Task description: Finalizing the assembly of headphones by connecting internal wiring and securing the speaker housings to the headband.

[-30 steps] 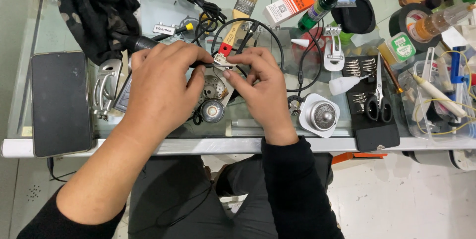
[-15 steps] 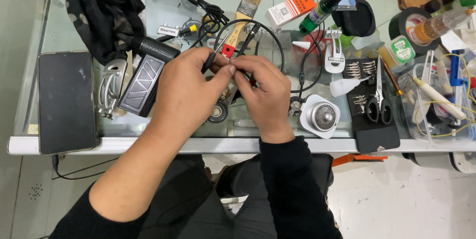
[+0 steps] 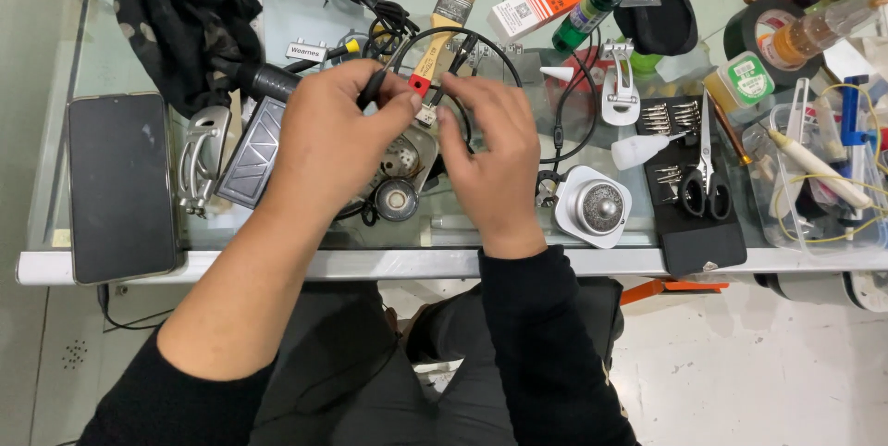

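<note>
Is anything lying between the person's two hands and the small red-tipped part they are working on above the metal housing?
Nothing visible does. The left hand and the right hand both already have fingertips at the red-tipped part, pinching around it. The black cable loops behind it, and the metal housing lies underneath, neither blocking the fingers.

A dark, blank phone screen (image 3: 120, 187) is seen at the table's left edge. A small orange and white box (image 3: 534, 6) is laid at the far side, just beside a green bottle (image 3: 597, 0). A green and white label is borne by a small round container (image 3: 746, 79) at the right.
</note>
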